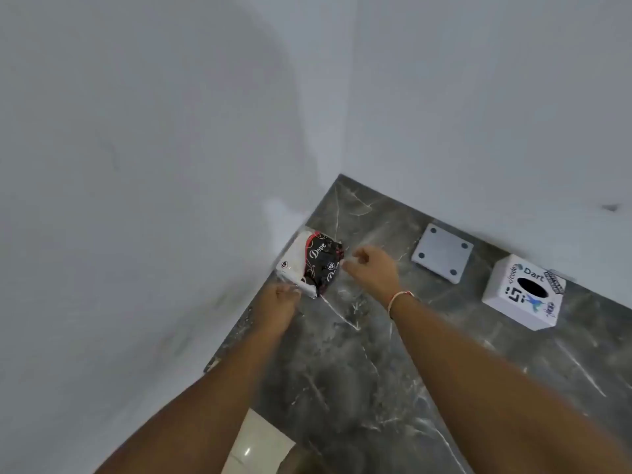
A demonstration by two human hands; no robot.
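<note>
Left hand fingertips meet the packet at its near corner; blur, so we cannot tell if they pinch; right hand loosely curled, gripping nothing, just beside packet; packet lies at worktop left edge near far corner; we note plate and box along far edge.

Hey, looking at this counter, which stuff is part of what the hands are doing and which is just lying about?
In use: Dove packet, in the corner of the counter; left hand at its near white edge; right hand beside its dark wrapper, both grips too blurred to judge.
Lying about: grey plate with four holes; white stickered box with a dark hole.
</note>
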